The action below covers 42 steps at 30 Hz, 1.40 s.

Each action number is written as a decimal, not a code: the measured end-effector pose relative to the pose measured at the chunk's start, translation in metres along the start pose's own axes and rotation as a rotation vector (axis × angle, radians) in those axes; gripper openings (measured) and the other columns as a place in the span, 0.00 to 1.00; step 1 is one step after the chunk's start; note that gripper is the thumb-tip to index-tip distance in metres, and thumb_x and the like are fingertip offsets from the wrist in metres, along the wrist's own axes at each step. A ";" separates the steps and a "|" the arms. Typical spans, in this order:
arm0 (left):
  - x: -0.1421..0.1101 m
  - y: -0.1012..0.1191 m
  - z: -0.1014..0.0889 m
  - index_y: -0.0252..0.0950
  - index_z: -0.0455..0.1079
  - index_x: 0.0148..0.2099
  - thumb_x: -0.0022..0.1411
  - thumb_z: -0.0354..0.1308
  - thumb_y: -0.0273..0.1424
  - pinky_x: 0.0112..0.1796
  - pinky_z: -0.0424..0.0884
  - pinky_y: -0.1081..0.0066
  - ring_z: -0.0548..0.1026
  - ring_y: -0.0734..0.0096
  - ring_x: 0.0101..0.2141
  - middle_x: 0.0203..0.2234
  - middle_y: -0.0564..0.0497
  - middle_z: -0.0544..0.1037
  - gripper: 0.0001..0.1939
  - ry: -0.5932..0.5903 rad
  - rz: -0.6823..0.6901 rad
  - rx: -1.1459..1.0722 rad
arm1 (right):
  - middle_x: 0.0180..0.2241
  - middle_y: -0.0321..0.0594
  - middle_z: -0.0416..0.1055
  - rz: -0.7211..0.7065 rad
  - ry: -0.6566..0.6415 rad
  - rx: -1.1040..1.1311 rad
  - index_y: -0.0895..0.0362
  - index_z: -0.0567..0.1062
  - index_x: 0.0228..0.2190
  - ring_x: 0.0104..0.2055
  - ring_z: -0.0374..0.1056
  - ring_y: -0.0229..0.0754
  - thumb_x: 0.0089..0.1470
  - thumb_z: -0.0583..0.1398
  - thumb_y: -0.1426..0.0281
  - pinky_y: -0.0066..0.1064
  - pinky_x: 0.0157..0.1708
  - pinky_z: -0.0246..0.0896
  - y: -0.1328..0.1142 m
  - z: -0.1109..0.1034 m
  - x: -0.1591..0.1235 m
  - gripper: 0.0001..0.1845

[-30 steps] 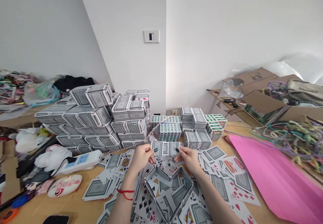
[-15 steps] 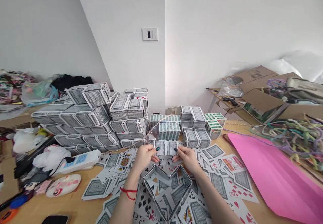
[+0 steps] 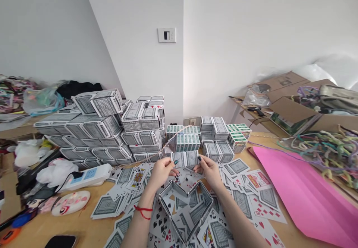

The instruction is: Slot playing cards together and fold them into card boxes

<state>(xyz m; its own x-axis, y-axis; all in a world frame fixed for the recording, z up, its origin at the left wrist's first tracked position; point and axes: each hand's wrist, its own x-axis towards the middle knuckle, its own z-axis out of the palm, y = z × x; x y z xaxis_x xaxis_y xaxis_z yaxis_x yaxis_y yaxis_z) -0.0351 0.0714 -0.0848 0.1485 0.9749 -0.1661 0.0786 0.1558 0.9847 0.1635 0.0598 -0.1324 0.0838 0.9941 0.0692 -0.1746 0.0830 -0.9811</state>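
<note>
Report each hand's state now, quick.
Left hand: closed, pinching the left end of the card strip.
Right hand: closed, at the strip's right end.

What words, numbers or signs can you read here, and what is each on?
"10", with red diamonds: white playing card at right
"10", with black spades: white playing card near the left forearm
"8", red: white playing card at the bottom edge
Held grey-patterned card strip: no readable text.
Too small or blurred: red-printed white card, green-and-white boxes, white wall panel, many other card corners.
</note>
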 end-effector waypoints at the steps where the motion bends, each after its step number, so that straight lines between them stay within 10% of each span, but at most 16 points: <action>1: -0.001 0.003 -0.002 0.34 0.65 0.25 0.47 0.58 0.35 0.24 0.71 0.71 0.75 0.66 0.23 0.17 0.56 0.69 0.09 0.029 0.012 -0.013 | 0.18 0.38 0.72 -0.056 0.034 -0.092 0.58 0.74 0.39 0.20 0.68 0.42 0.50 0.55 0.54 0.35 0.24 0.66 0.001 -0.001 0.000 0.23; 7: -0.006 0.019 -0.021 0.33 0.70 0.29 0.46 0.59 0.34 0.27 0.73 0.69 0.74 0.67 0.25 0.21 0.52 0.73 0.09 0.154 0.018 -0.077 | 0.42 0.45 0.72 -0.355 0.037 -0.830 0.53 0.75 0.38 0.41 0.68 0.50 0.50 0.56 0.58 0.40 0.38 0.65 0.010 -0.007 0.000 0.17; 14: -0.005 0.017 -0.024 0.34 0.70 0.28 0.45 0.60 0.35 0.27 0.71 0.70 0.74 0.68 0.24 0.19 0.54 0.71 0.09 0.158 -0.006 -0.089 | 0.43 0.44 0.70 -0.421 0.012 -1.116 0.52 0.69 0.46 0.47 0.63 0.53 0.47 0.60 0.61 0.45 0.43 0.62 0.018 -0.006 0.002 0.23; 22: -0.003 0.015 -0.025 0.33 0.73 0.36 0.45 0.60 0.36 0.25 0.67 0.74 0.72 0.71 0.24 0.24 0.50 0.75 0.16 0.208 0.026 -0.123 | 0.31 0.41 0.67 -0.433 0.176 -0.710 0.54 0.74 0.28 0.34 0.66 0.44 0.51 0.57 0.64 0.33 0.32 0.62 -0.002 0.001 -0.002 0.08; 28: 0.003 0.006 -0.027 0.30 0.72 0.38 0.43 0.63 0.40 0.17 0.53 0.79 0.59 0.81 0.15 0.13 0.58 0.64 0.22 0.336 0.116 -0.157 | 0.15 0.29 0.57 -0.154 0.368 -0.056 0.55 0.66 0.22 0.18 0.56 0.35 0.48 0.59 0.57 0.26 0.18 0.53 -0.004 -0.003 -0.001 0.15; 33: 0.001 0.010 -0.024 0.30 0.72 0.38 0.43 0.62 0.41 0.18 0.54 0.78 0.59 0.80 0.16 0.13 0.57 0.64 0.22 0.331 0.122 -0.139 | 0.20 0.33 0.67 0.000 0.170 0.340 0.54 0.65 0.25 0.24 0.68 0.39 0.41 0.65 0.59 0.30 0.25 0.63 -0.012 0.004 -0.001 0.17; 42: 0.000 0.012 -0.024 0.31 0.73 0.38 0.43 0.62 0.42 0.20 0.57 0.77 0.61 0.78 0.17 0.15 0.57 0.66 0.22 0.314 0.153 -0.131 | 0.25 0.41 0.76 0.134 -0.053 0.377 0.58 0.73 0.32 0.28 0.73 0.43 0.40 0.66 0.60 0.33 0.31 0.68 -0.016 0.012 -0.007 0.18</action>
<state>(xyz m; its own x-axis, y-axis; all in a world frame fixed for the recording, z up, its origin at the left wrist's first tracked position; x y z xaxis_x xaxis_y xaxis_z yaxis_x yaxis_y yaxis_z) -0.0575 0.0771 -0.0716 -0.1622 0.9867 -0.0123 -0.0511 0.0040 0.9987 0.1535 0.0520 -0.1146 -0.0133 0.9993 -0.0363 -0.5291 -0.0379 -0.8477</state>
